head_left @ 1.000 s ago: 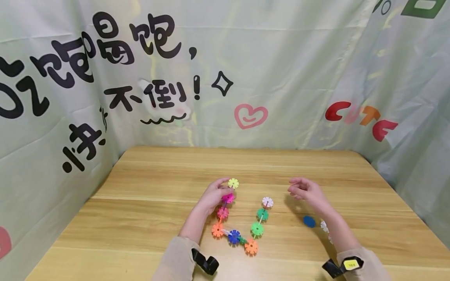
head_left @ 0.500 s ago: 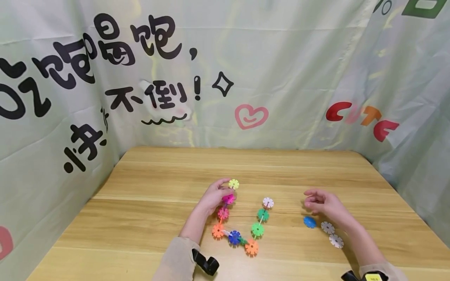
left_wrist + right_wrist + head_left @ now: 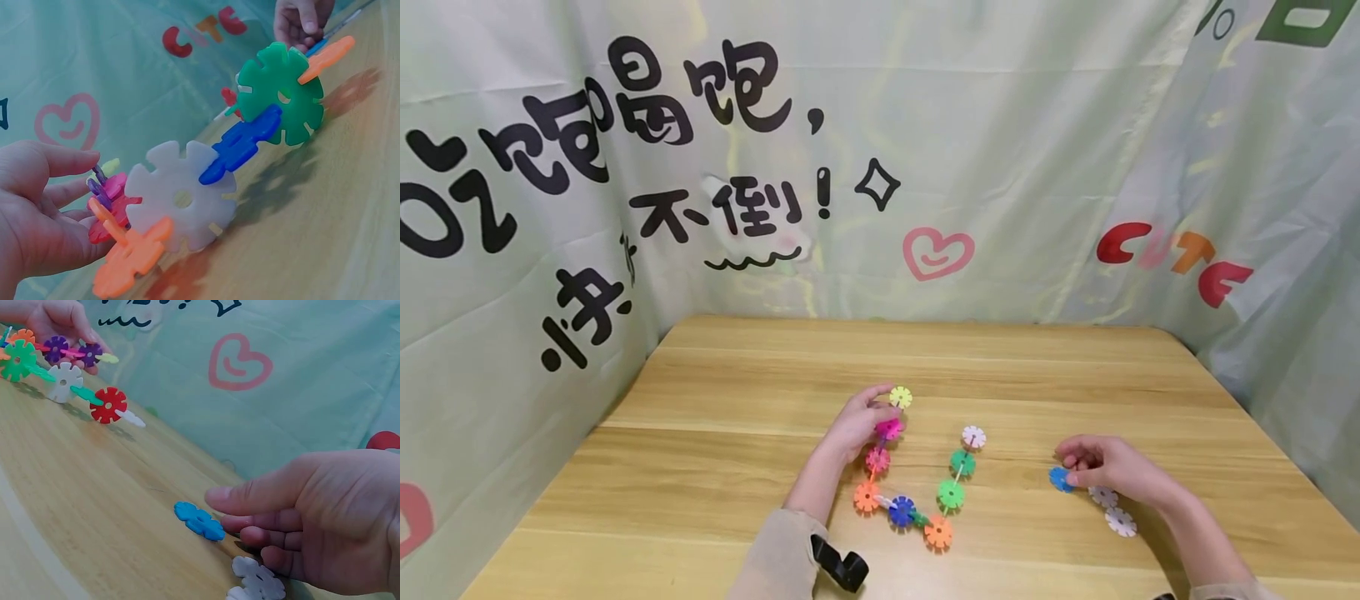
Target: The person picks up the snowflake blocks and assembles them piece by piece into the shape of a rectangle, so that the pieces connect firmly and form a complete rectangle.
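Note:
My left hand [image 3: 855,423] pinches the far left end of a chain of notched plastic snowflake discs, between a yellow disc [image 3: 900,397] and a magenta disc [image 3: 890,429]. The colourful chain bends in a U on the table, with a blue disc [image 3: 902,512] in its bottom stretch and a white disc [image 3: 973,437] ending its right arm. My right hand [image 3: 1116,469] is low over a loose light-blue disc [image 3: 199,520] lying flat on the table. Its thumb is at that disc's edge, with a gap between thumb and fingers in the right wrist view; contact is unclear.
Two loose white discs, the nearer one [image 3: 1122,522] and its partner [image 3: 1103,497], lie beside my right hand on the wooden table [image 3: 737,367]. A printed cloth [image 3: 1015,167] hangs round the table's back and sides.
My right hand has moved right and down toward the loose light-blue disc, first uncovering the white discs, then partly covering one. My left hand keeps its hold on the chain.

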Demonstrator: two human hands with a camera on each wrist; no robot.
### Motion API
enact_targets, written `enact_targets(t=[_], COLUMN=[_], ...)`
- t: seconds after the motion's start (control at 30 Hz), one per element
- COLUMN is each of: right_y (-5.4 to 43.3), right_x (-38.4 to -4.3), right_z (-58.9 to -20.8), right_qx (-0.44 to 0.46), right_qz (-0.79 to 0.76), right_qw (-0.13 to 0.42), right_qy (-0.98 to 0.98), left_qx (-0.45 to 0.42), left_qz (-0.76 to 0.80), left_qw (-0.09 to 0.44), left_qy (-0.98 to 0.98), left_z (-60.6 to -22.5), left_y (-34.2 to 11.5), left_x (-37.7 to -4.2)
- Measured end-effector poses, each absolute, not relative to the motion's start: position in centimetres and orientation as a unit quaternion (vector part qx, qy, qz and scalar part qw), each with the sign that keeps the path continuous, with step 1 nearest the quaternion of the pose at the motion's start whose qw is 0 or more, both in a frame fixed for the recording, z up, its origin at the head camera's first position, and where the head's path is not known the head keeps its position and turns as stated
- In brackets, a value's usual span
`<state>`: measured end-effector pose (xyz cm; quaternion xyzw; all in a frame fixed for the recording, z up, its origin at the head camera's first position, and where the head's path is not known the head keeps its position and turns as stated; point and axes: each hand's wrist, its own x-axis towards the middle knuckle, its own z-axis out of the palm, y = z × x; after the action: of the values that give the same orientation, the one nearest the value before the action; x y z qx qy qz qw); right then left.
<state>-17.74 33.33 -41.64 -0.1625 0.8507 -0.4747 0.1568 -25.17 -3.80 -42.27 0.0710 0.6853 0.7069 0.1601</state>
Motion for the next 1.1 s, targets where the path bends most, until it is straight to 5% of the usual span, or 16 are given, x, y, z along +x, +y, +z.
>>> enact_targets(t=[1.1], right_y=[32.39], right_x=[-17.99], right_z=[-41.73], right_qx=[-0.166], right_qz=[-0.434], right_qw=[0.120], right_qy=[0.877], left_qx=[0.075], left_qz=[0.726], left_qw=[0.181], left_qy=[0.659], left_z=[-42.54], left_y=[-3.90], left_x=[-25.46])
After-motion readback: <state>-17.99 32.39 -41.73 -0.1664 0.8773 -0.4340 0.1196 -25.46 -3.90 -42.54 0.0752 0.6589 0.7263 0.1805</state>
